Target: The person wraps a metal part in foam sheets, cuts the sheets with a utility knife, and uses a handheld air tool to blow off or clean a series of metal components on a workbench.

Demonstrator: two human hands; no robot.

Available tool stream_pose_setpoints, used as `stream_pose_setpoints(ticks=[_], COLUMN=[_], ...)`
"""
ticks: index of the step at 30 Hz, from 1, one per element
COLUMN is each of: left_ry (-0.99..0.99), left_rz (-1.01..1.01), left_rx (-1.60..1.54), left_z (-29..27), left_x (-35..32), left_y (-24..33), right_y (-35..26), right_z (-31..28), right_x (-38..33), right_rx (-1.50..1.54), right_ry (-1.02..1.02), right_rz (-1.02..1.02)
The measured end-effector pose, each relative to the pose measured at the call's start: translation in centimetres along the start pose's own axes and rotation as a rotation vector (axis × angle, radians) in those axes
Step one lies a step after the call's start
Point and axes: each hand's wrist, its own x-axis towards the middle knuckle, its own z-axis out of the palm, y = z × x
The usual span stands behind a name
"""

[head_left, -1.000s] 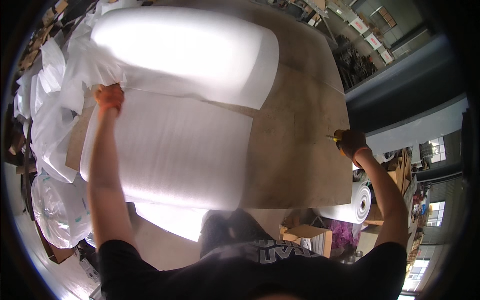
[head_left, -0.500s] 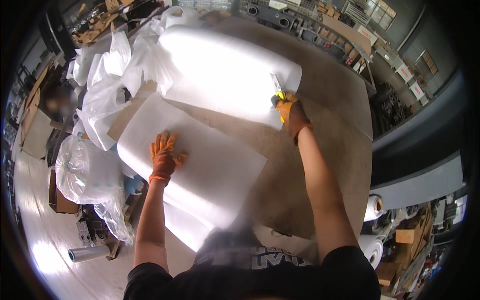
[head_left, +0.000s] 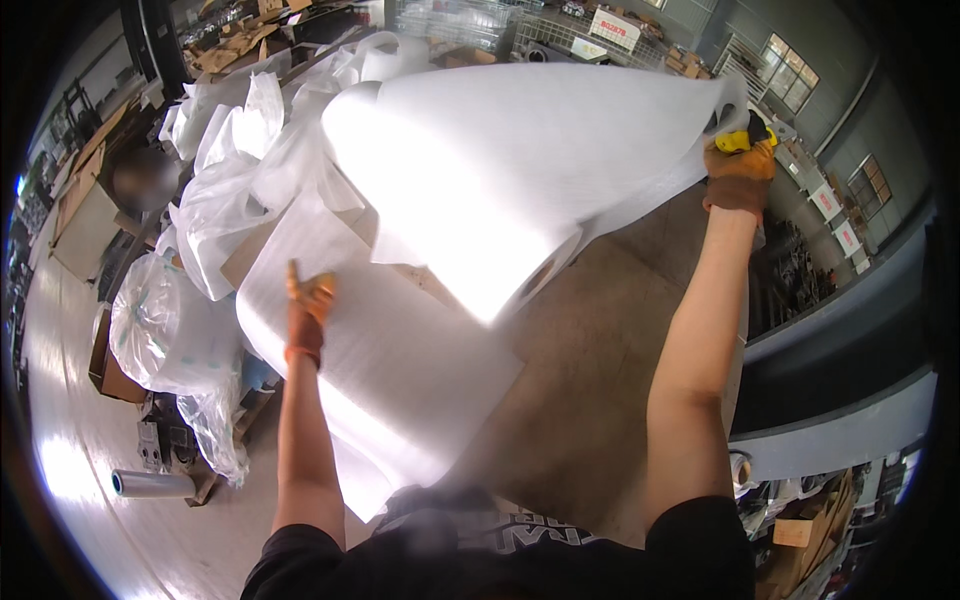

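My right hand (head_left: pixel 738 180), in an orange and brown work glove, is closed round a yellow and black utility knife (head_left: pixel 742 138). The raised edge of the far white foam sheet (head_left: pixel 560 130) runs to that hand and curls beside it; whether the fingers also pinch the sheet is hard to see. This sheet is lifted and slanting, its near corner pointing toward me. At the left, my left hand (head_left: pixel 312 305), gloved the same way, is over the near foam sheet (head_left: pixel 400 340) with its fingers apart, holding nothing. Contact with the sheet cannot be made out.
Both sheets are over a brown work surface (head_left: pixel 570 370). Crumpled clear plastic and foam (head_left: pixel 220 190) is heaped at the left, near a plastic-wrapped bundle (head_left: pixel 170 320). A silver roll (head_left: pixel 153 484) lies at lower left. Wire baskets (head_left: pixel 465 30) stand at the back.
My right hand has moved right and away with the knife, and the far sheet has risen from lying flat. My left hand's fingers, spread flat on the near sheet before, are now partly bent.
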Motion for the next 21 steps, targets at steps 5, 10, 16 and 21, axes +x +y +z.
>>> stream_pose_setpoints(ticks=[5, 10, 16, 21], left_ry=[-0.104, -0.388, -0.303, -0.594], left_rz=[-0.134, -0.387, -0.187, 0.279], left_rx=[-1.119, -1.524, -1.182, -0.868], left_z=[2.8, 4.5, 8.2, 10.8], left_x=[5.0, 2.9, 5.4, 13.8], left_y=[-1.2, 11.7, 13.0, 18.4], right_y=[7.5, 20.0, 16.0, 16.8], right_z=[-4.9, -5.2, -6.4, -12.2], right_x=[2.1, -11.0, -18.5, -25.7], right_rx=[-0.498, -0.936, -0.557, -0.441], right_ry=[-0.400, -0.416, -0.123, 0.199], right_rz=[-0.044, 0.462, 0.549, 0.094])
